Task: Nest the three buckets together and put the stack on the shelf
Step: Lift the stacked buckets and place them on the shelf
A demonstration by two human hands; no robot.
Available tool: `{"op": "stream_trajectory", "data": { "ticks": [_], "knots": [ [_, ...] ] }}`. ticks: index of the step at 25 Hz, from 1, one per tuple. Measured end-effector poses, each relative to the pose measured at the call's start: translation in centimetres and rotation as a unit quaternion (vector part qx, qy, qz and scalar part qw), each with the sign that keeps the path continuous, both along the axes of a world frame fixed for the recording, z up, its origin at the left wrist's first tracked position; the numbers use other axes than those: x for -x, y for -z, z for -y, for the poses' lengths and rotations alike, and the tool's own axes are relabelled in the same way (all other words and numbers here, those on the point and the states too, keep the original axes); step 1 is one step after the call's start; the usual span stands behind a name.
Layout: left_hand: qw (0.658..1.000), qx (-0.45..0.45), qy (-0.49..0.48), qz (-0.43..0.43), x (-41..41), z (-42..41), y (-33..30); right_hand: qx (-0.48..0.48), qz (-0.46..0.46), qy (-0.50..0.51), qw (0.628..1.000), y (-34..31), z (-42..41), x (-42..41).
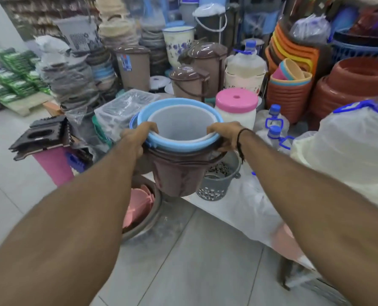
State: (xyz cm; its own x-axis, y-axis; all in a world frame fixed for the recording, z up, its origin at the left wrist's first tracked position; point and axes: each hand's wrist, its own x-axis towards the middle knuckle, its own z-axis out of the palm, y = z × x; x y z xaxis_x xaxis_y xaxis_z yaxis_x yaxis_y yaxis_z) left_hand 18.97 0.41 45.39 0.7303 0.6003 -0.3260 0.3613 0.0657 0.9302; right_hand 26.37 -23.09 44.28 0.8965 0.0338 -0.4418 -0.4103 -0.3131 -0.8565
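Both forearms reach forward from you and end at the bucket stack (179, 151), which hangs in the air between your hands, above the near edge of the table (234, 208) and clear of it. Your left hand (137, 138) is clenched on the left side of the rims, fingers hooked over the light blue bucket (161, 142). Your right hand (225, 135) is clenched on the right side in the same way. Neither hand uses a bail handle.

Composition of the stack: a white bucket (181, 124) sits innermost, the light blue bucket surrounds it, and a brown bucket (177, 180) forms the outer shell. All three appear nested, so the remaining step is judged to be placement on the shelf.

Handling: expect a light load, since the buckets are thin plastic and the white one shows empty. The walls are likely to flex under a squeeze, while the rolled rims are stiffer; keep your grip at the rims on opposite sides. Smooth plastic can slide, so pinch all rims together or the brown shell may drop away.

Orientation: the long axis runs from mouth to base. The mouth faces up and tips toward you; the base points down and away from your hands. Level the axis before setting the stack down.

Just below your right hand stands a perforated grey basket (216, 184); a pink-lidded jar (236, 107) stands beyond it.
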Motion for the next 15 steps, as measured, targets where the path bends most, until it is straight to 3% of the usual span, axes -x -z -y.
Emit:
{"op": "stream_trajectory", "data": {
  "ticks": [3,7,11,15],
  "knots": [
    [0.999,-0.018,0.021,0.028,-3.1,0.7,-2.1,0.012,0.02,0.022,0.999,-1.8,0.9,-2.7],
    [0.998,-0.009,0.068,0.009,-9.0,2.3,-0.1,0.025,0.033,0.082,0.996,-1.2,3.0,-6.4],
    [0.995,-0.01,0.092,-0.028,-14.9,3.4,6.1,0.029,0.014,0.114,0.993,3.7,4.9,-10.2],
    [0.983,0.017,0.129,-0.126,-19.5,4.4,15.0,0.052,-0.05,0.112,0.991,11.8,6.0,-15.6]
  ]
}}
